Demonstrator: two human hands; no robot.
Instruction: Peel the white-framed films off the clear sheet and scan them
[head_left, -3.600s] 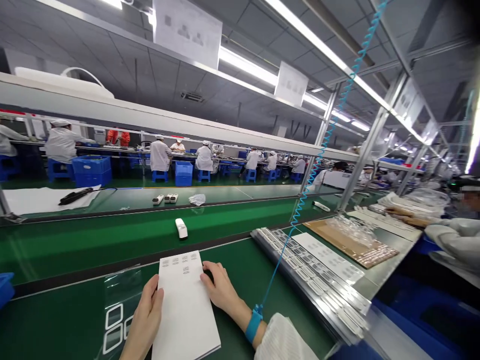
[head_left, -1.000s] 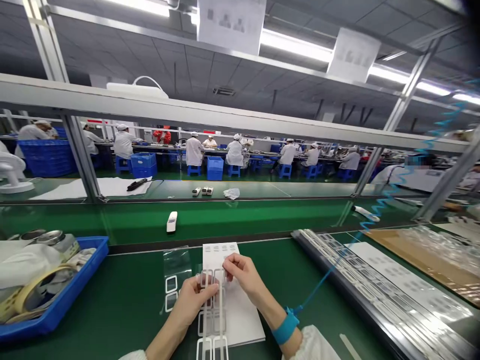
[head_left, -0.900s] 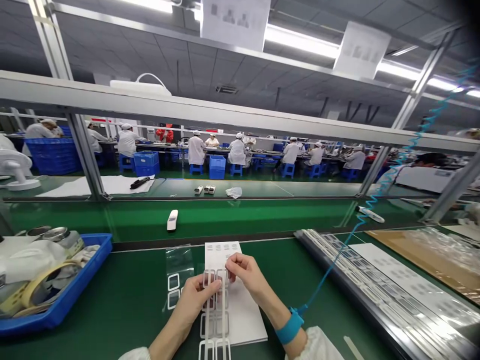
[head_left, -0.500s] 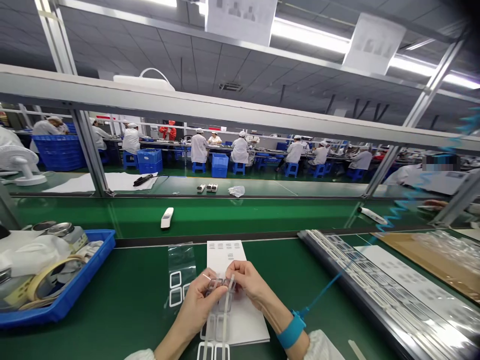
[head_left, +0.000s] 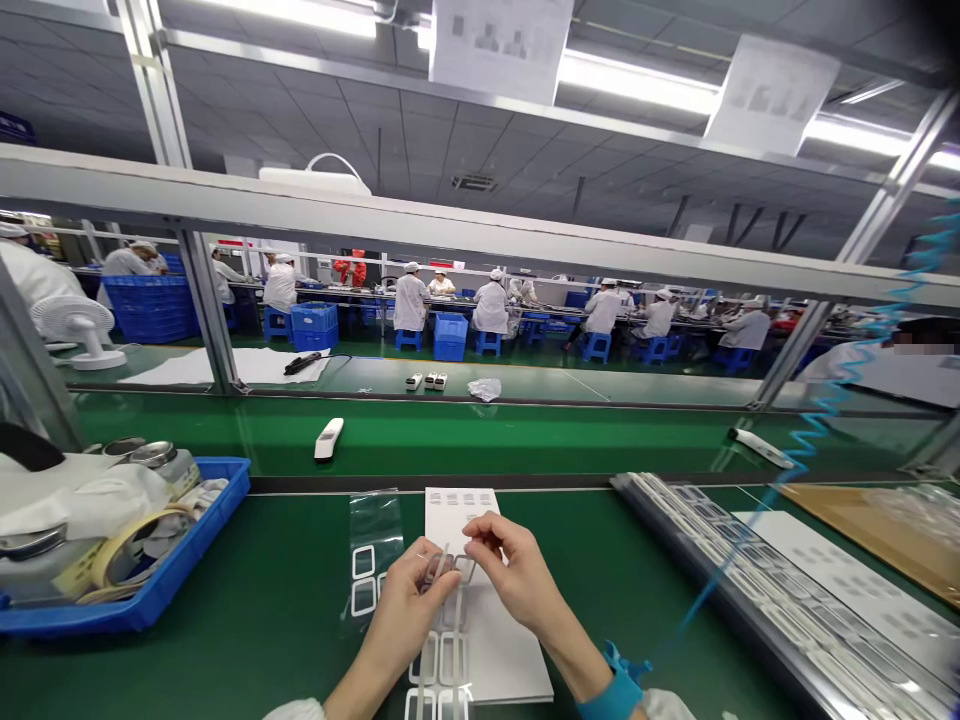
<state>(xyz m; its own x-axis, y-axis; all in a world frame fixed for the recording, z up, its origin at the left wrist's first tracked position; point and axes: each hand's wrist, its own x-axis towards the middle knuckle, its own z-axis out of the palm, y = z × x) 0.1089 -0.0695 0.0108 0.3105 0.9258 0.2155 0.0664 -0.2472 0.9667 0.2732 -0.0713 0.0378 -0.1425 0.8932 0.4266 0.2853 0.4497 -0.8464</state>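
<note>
Main change: hands are apart now. Half a second ago both were bunched on the top end of the frame sheet (head_left: 455, 640); now the right hand (head_left: 517, 575) sits up and to the right, while the left hand (head_left: 405, 605) stays on the top end. Left thumb lies over a white strip with the fingers behind, pinching the film between them. Right thumb and index tips are close together by the sheet's upper right corner; can't tell if they pinch film or just rest near it.

Probable meaning: the left hand carries the top end alone, so that right corner is the part being worked. No strip or frame is clearly off yet.

Sheet position: over the left half of the white paper (head_left: 510, 650), lower end toward the near side of the bench (head_left: 285, 560). Top end looks raised; contact lower down isn't clear. Paper lies with its printed end close to the bench's far edge. 3.6 s ago the hands were on the paper's two sides with no sheet over it.

Second film (head_left: 375, 530) with its own white frames stays flat on the bench, just left of the paper. Blue tray (head_left: 206, 555) is out toward the bench's left end, long tray (head_left: 705, 577) to the right.

Beyond the far edge, the white device (head_left: 328, 440) on the green belt (head_left: 487, 440) has shifted left.
</note>
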